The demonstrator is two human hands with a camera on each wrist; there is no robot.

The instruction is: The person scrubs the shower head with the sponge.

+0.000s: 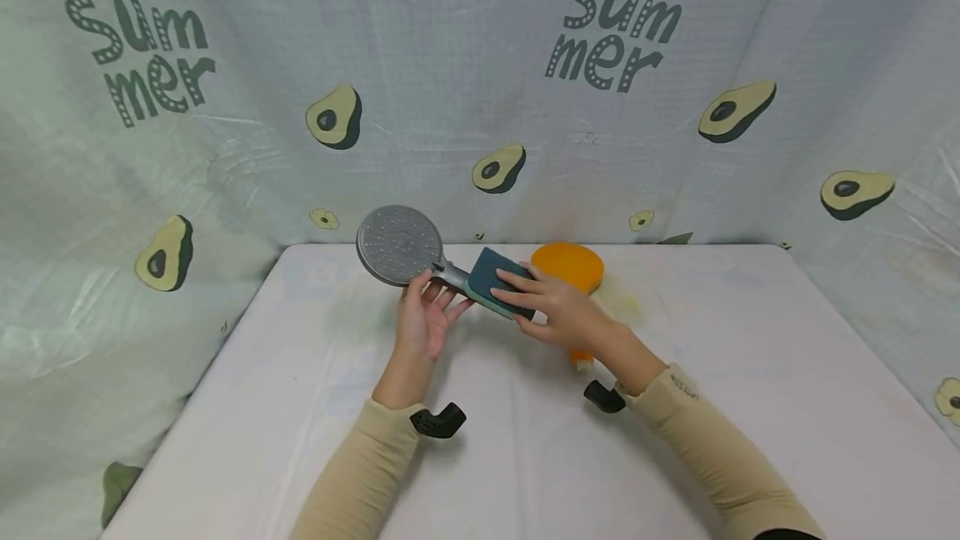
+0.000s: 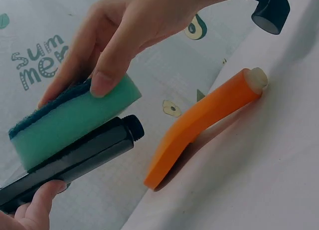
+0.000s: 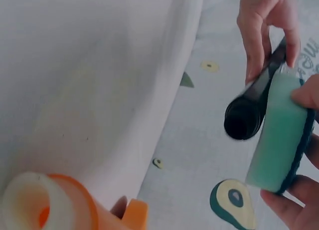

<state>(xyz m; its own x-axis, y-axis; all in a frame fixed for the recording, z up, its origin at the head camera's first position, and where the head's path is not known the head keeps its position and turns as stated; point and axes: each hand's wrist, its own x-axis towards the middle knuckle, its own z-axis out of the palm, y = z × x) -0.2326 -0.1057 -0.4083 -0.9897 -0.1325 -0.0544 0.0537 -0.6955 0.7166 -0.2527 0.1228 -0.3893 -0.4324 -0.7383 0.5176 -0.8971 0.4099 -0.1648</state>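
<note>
Avocado-print sheeting (image 1: 420, 65) hangs beyond left hand (image 1: 426, 327), which grips a showerhead (image 1: 399, 244); right hand (image 1: 567, 312) pinches a scouring sponge (image 1: 492, 272), best kept flat against it.

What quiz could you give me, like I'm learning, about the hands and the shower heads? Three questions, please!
1. What do the fingers of the right hand hold?
2. True or false: the left hand holds the orange shower head.
3. Fill in the blank: the fruit printed on the backdrop is the ____.

Key:
1. The sponge.
2. False; it holds the gray shower head.
3. Avocado.
</note>
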